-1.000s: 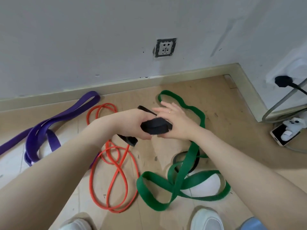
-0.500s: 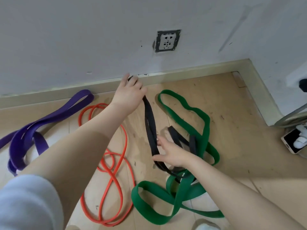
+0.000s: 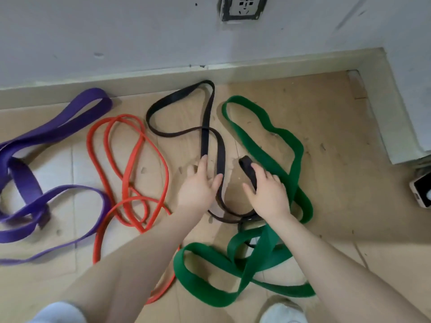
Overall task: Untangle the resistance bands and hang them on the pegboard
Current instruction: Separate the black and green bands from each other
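Bands lie spread on the floor (image 3: 338,206) along the foot of the wall (image 3: 116,31). Largest is the green band (image 3: 261,127), looped toward the floor's right corner and doubling over itself near the bottom edge. The purple band (image 3: 53,127) sprawls at the left edge, with the orange band (image 3: 130,157) just beside it. Between orange and green lies the black band (image 3: 206,122) — its far loop reaches the skirting, and its strands cross in the middle. The left hand (image 3: 198,190) rests flat on the floor with fingers straight, fingertips touching the black strands, grasping nothing. The right hand (image 3: 270,194) curls around a short folded end of the black band, which sticks up past the fingers. A socket (image 3: 243,7) sits in the wall — a phone (image 3: 422,192) lies at the right edge.
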Demonstrator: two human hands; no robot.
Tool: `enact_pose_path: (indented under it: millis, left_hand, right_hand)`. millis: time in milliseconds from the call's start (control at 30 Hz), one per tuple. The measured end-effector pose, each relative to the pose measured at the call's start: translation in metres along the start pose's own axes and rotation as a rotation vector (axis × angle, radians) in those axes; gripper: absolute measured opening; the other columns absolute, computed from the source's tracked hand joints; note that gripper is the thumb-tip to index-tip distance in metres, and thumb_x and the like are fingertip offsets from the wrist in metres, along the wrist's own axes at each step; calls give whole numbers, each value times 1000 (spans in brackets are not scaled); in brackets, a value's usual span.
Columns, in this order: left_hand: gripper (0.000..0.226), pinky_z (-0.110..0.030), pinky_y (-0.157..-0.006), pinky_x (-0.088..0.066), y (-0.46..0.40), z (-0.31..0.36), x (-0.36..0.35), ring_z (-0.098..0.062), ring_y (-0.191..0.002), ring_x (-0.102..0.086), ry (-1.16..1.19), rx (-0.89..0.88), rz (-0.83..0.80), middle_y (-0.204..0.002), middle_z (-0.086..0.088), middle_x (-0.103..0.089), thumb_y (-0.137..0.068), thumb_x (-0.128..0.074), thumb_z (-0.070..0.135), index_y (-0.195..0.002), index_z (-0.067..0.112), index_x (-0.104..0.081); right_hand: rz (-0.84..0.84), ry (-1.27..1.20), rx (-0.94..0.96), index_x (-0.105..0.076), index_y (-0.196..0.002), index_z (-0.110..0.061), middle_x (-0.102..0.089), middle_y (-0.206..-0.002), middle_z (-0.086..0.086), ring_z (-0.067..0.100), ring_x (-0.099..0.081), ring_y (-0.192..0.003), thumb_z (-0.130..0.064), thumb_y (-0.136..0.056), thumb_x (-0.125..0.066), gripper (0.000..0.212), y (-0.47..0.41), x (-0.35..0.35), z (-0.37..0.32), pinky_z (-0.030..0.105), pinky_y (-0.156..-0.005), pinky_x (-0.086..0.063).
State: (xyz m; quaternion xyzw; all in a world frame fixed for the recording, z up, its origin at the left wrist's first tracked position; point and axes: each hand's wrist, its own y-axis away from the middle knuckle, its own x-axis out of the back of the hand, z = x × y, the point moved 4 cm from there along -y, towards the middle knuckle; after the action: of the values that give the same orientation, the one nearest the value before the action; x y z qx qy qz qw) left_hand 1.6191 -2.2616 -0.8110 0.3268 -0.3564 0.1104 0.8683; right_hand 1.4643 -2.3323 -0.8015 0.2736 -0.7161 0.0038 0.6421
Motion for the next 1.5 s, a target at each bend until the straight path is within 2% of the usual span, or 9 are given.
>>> enact_pose_path:
  millis: [200, 333, 500, 633, 733, 933, 1033, 1133, 1500]
  left_hand:
    - [69, -36, -81, -51, -2, 2, -16, -33, -112, -44, -442, -83, -74, -140, -17, -17, -89, -54, 11, -146, 29, -18]
    - [50, -39, -78, -48, -13, -25, 10, -35, -106, -47, -485, -87, -98, -129, -15, -28, -91, -40, 6, -138, 22, -32]
    - [63, -43, -98, -42, 0, -26, 16, -34, -126, -33, -523, -214, -188, -144, -12, -24, -90, -41, 7, -147, 24, -19]
    - [49, -40, -112, -20, 25, 2, 6, -30, -139, -18, -415, -467, -99, -153, -9, -19, -97, -40, 19, -145, 17, -28]
    - [49, -37, -112, -20, 43, 21, -21, -26, -139, -21, -314, -586, -242, -153, -7, -24, -99, -35, 34, -145, 16, -29]
    - [89, -41, -102, -35, 54, 36, -66, -31, -129, -39, -520, -529, -424, -149, -9, -27, -84, -60, 46, -149, 24, -4]
    - [75, -35, -75, -48, 55, 36, -71, -28, -103, -55, -445, -473, -492, -135, -11, -42, -90, -55, 25, -148, 27, -7]
    - [62, -37, -78, -51, 50, 26, -56, -26, -103, -55, -513, -530, -488, -129, -8, -47, -94, -46, 42, -147, 30, -15]
    - [57, -33, -81, -41, 55, -9, -28, -25, -111, -53, -900, -502, -330, -141, -1, -35, -95, -35, 45, -147, 28, -17]
  right_hand:
    - [-263, -376, 5, -29, -141, -21, -58, -117, 12, 25, -62, -94, -12, -94, -50, 52, 11, -1, -38, 33, -81, -52]
    - [-388, -651, -117, -34, -139, -17, -50, -104, 2, 10, -62, -56, -13, -94, -51, 48, 30, -20, -64, 12, -50, -45]
    - [-679, -653, -97, -30, -146, -13, -57, -107, 6, 21, -66, -89, -13, -96, -49, 54, 78, -46, -77, 38, -91, -52]
    - [-206, -492, 63, -51, -131, -18, -58, -122, 4, 17, -57, -101, -17, -96, -46, 35, 78, 6, -48, 33, -95, -46]
    - [42, -387, -164, -56, -116, -12, -58, -114, 5, 15, -56, -91, -20, -95, -48, 23, 93, 31, 18, 28, -80, -46]
    - [-460, -523, -302, -18, -147, -13, -33, -146, 10, 23, -42, -128, -45, -86, -61, 81, 155, -33, 46, 34, -104, -38]
    - [-433, -294, -215, 5, -149, -19, -21, -148, 10, 29, -37, -129, -62, -68, -70, 118, 149, -51, 33, 41, -105, -37]
    - [-415, -36, -150, 12, -147, -15, -11, -151, 6, 32, -32, -127, -69, -62, -68, 129, 143, -60, 20, 43, -104, -34]
    - [-401, 42, -14, -39, -124, -7, -52, -120, 13, 33, -55, -104, -3, -89, -47, 36, 143, -48, 23, 37, -76, -44]
